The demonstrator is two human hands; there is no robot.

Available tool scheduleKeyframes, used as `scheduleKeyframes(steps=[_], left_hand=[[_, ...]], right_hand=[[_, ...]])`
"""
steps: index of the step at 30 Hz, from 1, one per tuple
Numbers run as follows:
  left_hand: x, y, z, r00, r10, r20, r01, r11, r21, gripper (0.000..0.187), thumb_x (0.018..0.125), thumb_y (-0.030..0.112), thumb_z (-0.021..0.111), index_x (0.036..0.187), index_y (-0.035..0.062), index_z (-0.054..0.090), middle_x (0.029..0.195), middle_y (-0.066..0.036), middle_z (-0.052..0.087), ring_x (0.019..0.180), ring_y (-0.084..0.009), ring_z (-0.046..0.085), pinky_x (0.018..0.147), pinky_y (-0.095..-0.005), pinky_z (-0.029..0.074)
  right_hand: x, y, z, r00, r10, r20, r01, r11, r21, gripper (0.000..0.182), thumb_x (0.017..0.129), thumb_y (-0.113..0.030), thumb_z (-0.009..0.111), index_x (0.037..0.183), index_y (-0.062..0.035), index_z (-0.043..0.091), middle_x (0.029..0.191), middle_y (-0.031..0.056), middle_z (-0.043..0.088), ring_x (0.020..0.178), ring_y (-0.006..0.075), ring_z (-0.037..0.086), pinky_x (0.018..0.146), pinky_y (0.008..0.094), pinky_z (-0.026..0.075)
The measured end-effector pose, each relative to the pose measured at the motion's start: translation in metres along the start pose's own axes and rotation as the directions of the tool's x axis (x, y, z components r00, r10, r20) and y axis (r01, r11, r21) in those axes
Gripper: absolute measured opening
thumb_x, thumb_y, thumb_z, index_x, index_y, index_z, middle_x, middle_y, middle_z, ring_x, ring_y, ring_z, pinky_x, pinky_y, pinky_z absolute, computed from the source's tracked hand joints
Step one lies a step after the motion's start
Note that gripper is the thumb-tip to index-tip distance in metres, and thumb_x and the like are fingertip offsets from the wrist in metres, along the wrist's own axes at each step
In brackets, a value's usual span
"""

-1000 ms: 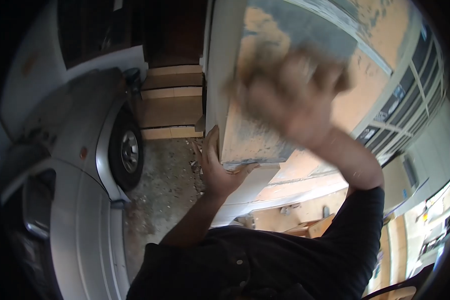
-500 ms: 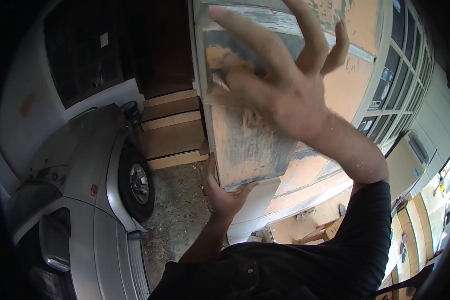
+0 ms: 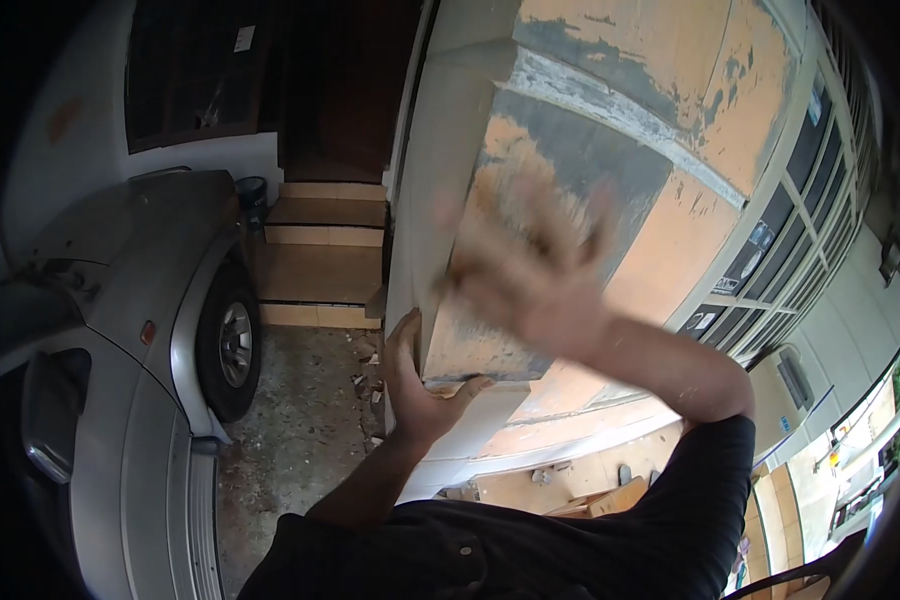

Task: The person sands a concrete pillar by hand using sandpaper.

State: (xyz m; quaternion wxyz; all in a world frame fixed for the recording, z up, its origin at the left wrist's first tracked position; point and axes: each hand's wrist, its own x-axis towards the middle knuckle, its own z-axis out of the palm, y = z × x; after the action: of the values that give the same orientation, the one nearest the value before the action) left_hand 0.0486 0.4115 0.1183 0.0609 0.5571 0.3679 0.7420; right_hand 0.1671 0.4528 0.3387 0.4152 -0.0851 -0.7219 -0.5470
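Observation:
My left hand [image 3: 425, 400] is at the lower left corner of a scuffed orange and grey panel [image 3: 570, 135], fingers up along its side edge and thumb along its bottom edge. My right hand [image 3: 555, 295] is over the lower part of the same panel. Motion smears its fingers. A dark, blurred patch shows by the fingertips, too unclear to name. A rough whitish strip [image 3: 620, 105] crosses the panel above my right hand.
A silver vehicle [image 3: 135, 300] with a front wheel [image 3: 232, 340] stands at left. Tiled steps [image 3: 325, 270] lead to a dark doorway, a bucket [image 3: 252, 197] beside them. Debris dots the concrete floor [image 3: 295, 420]. A barred window [image 3: 785, 215] is at right.
My right hand has moved down the panel and blurred more. The view has shifted, so more of the panel's upper part shows. My left hand remains at the lower corner.

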Motion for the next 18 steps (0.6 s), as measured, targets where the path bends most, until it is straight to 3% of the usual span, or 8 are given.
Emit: scheduleKeyframes(steps=[1,2,4,8,12,13,16,18], left_hand=[[0.002,0.002,-0.003,0.999,0.049,0.004,-0.050,0.998,0.039,0.111,0.064,0.029,0.101,0.148,-0.0049,0.037,0.141,-0.024,0.046,0.131,-0.0365,0.050,0.108,-0.0481,0.044],[0.002,0.002,-0.005,0.998,0.059,0.015,-0.059,0.997,0.045,0.111,0.064,0.029,0.101,0.148,-0.0049,0.037,0.141,-0.024,0.046,0.131,-0.0365,0.050,0.108,-0.0481,0.044],[0.002,0.002,-0.002,0.997,-0.059,0.055,0.063,0.994,-0.086,0.109,0.065,0.026,0.100,0.148,-0.0047,0.036,0.143,-0.024,0.044,0.132,-0.0346,0.050,0.109,-0.0468,0.044],[0.000,0.001,-0.001,0.991,-0.105,0.088,0.116,0.985,-0.127,0.109,0.067,0.017,0.099,0.150,-0.0045,0.032,0.146,-0.024,0.042,0.133,-0.0328,0.051,0.111,-0.0448,0.045],[-0.001,0.002,0.002,0.987,-0.128,0.098,0.147,0.964,-0.221,0.107,0.068,0.013,0.098,0.150,-0.0050,0.031,0.146,-0.024,0.042,0.134,-0.0314,0.052,0.111,-0.0440,0.046],[-0.003,0.002,0.003,0.989,-0.125,0.083,0.141,0.962,-0.234,0.107,0.068,0.013,0.098,0.150,-0.0052,0.031,0.146,-0.024,0.042,0.134,-0.0309,0.051,0.111,-0.0436,0.046],[0.001,0.004,0.002,0.990,-0.120,0.073,0.135,0.955,-0.265,0.107,0.068,0.016,0.099,0.149,-0.0057,0.033,0.145,-0.024,0.044,0.133,-0.0306,0.053,0.110,-0.0434,0.047],[0.001,0.005,0.003,0.988,-0.141,0.069,0.155,0.943,-0.293,0.107,0.068,0.018,0.099,0.149,-0.0060,0.034,0.144,-0.024,0.046,0.132,-0.0309,0.054,0.109,-0.0435,0.047]], right_hand=[[-0.009,-0.007,0.003,0.998,-0.029,0.056,0.026,0.998,0.053,0.023,0.086,-0.055,0.072,0.098,-0.0365,0.078,0.157,-0.0107,0.050,0.154,0.0370,0.031,0.121,0.0732,0.001],[-0.009,-0.007,0.003,0.995,-0.097,0.010,0.096,0.994,0.047,0.024,0.087,-0.056,0.072,0.095,-0.0350,0.078,0.158,-0.0107,0.049,0.153,0.0395,0.030,0.121,0.0730,0.000],[-0.003,0.007,0.004,0.992,-0.070,-0.103,0.066,0.997,-0.047,0.022,0.082,-0.056,0.075,0.086,-0.0346,0.077,0.156,-0.0077,0.051,0.154,0.0441,0.026,0.123,0.0699,-0.001],[0.054,0.070,-0.009,0.973,0.157,-0.170,-0.192,0.958,-0.213,0.015,0.080,-0.047,0.082,0.083,-0.0337,0.076,0.151,0.0029,0.053,0.150,0.0444,0.030,0.122,0.0607,0.014],[0.023,0.014,-0.006,0.999,0.054,0.002,-0.054,0.994,0.095,0.014,0.084,-0.041,0.078,0.075,-0.0318,0.072,0.148,-0.0017,0.055,0.152,0.0420,0.028,0.124,0.0661,0.007],[0.004,0.001,-0.001,0.997,-0.080,0.017,0.079,0.995,0.065,0.036,0.083,-0.048,0.077,0.112,-0.0322,0.065,0.153,-0.0019,0.049,0.154,0.0403,0.026,0.123,0.0690,0.003],[0.020,0.026,0.008,0.988,-0.074,-0.134,0.063,0.994,-0.085,0.038,0.082,-0.050,0.077,0.115,-0.0327,0.073,0.149,-0.0052,0.054,0.145,0.0321,0.041,0.122,0.0718,0.007],[0.037,0.057,-0.008,0.990,0.129,-0.053,-0.129,0.992,0.003,0.024,0.084,-0.047,0.077,0.102,-0.0309,0.078,0.144,-0.0015,0.059,0.137,0.0301,0.050,0.120,0.0731,0.014]])
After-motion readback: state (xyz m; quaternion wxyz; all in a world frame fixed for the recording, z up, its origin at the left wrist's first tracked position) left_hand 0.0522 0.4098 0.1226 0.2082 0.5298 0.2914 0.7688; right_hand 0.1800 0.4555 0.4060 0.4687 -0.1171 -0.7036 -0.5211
